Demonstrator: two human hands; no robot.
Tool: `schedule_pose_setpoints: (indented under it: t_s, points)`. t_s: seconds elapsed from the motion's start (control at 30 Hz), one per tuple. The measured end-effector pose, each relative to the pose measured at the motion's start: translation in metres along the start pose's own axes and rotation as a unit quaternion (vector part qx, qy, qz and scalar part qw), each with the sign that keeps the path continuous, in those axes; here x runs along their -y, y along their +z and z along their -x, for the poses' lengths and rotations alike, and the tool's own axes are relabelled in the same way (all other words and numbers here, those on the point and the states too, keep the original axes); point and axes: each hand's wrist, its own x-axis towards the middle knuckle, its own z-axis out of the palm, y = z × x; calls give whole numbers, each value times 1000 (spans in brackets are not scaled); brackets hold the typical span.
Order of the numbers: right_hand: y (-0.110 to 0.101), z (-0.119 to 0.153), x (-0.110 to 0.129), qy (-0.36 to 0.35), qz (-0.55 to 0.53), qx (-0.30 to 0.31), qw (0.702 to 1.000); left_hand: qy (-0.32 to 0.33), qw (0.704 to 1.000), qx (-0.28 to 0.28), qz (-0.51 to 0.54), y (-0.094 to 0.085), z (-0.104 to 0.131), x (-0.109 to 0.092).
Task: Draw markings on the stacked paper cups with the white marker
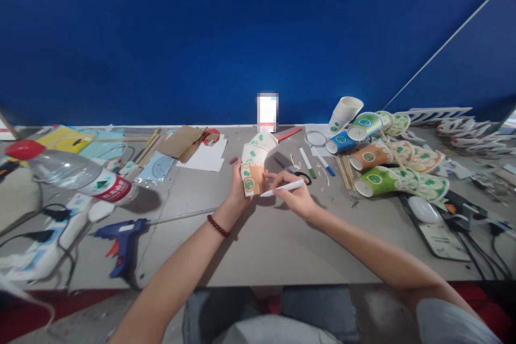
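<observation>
One bottle (pixel 80 173) and a glue gun (pixel 126 236) sit at the table's (pixel 173 258) left. Mid-table, the left hand (pixel 237 187) has its fingers wrapped round a row of cups (pixel 253 173). The row's long axis runs from the person towards the wall (pixel 121 37), its narrow orange end pointing at the person, its far white end bending right. These cups look already joined; whether the orange end bears any pen mark is too small to tell. The right hand's (pixel 296 197) fingers pinch a pen (pixel 291 186), tip leftward, just beside that end. Farther right lie two markers (pixel 307 162), a stack (pixel 345 113), seemingly unused, and several similar rows (pixel 371 156), apparently already assembled.
</observation>
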Motion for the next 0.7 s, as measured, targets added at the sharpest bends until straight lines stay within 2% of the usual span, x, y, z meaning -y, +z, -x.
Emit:
schedule_pose_setpoints:
  t_s: [0.23,0.5,0.7]
  points:
    - [2,0,-2,14,-10,-38,999,-13,1000,4,-17,1,0,-1]
    - [0,-1,0,8,5,-3,1000,4,1000,7,1,-1,-2,1]
    - [1,-1,-1,16,-12,-36,999,-9,1000,10,-8,-1,-3,0]
